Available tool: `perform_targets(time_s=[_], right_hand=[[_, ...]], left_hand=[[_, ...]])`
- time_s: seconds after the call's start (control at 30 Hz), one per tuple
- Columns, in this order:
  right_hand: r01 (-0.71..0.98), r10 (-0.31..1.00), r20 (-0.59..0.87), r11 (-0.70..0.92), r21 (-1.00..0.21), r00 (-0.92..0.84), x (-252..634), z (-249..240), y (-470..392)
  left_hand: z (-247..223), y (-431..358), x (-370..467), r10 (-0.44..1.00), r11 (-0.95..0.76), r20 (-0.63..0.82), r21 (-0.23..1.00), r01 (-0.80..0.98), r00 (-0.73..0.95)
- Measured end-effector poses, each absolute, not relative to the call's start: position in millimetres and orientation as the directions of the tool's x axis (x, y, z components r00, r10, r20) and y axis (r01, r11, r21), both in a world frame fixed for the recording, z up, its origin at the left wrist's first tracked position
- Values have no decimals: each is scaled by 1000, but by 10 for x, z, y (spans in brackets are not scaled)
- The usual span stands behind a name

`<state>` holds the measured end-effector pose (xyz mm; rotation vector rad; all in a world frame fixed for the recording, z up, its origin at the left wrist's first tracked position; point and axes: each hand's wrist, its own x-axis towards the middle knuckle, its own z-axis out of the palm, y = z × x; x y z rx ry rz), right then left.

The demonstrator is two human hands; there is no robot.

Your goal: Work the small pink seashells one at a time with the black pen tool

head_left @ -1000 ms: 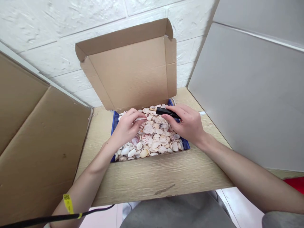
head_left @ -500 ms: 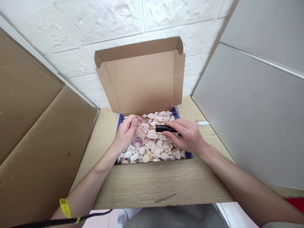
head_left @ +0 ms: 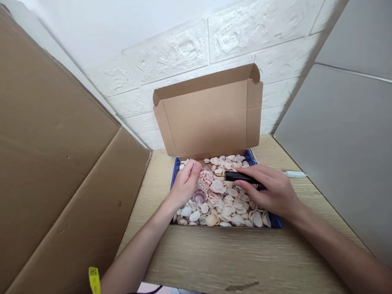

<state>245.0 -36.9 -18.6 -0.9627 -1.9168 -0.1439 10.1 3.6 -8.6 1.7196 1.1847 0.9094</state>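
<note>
My left hand (head_left: 187, 181) is closed in a pinch over the left side of the shell-filled box. A sliver of a pinkish seashell (head_left: 199, 164) shows at its fingertips; the rest is hidden by the fingers. From the right, my right hand (head_left: 269, 188) grips a black mini drill (head_left: 239, 176) with a brass-coloured chuck, lying level and pointing left toward my left hand. A gap separates the drill's tip from my left fingers. Below both hands lie many loose seashells (head_left: 228, 210), mostly white and cream, with red-speckled scallop shells (head_left: 206, 178) and a purple one (head_left: 199, 197).
The cardboard box (head_left: 211, 118) has its lid raised against the white brick-patterned wall (head_left: 171, 49). Tall cardboard (head_left: 76, 196) stands left, a grey panel (head_left: 343, 143) right. A white cable piece (head_left: 295, 174) lies on the wooden table (head_left: 214, 253). A yellow tag (head_left: 94, 279) hangs lower left.
The view has swung so that everything sits further right and slightly lower. Both hands keep their holds, with the drill still pointing left over the shells.
</note>
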Motion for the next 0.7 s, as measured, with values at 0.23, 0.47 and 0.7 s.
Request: perform_targets(time_s=[0.23,0.47,0.7], right_hand=[[680,548,804,682,-269,-231,2455,-163,-349],[687,519,827,683,-250,-216,2463,-155,-334],[678,528,819,689,-257,-226,2455,-132,-345]], left_hand=[[-69,20,113,943,-171,103,966,196,317],[-51,24,135,955,-159,79,950,267,287],[-41,16,131,936,-191,84,937,293,341]])
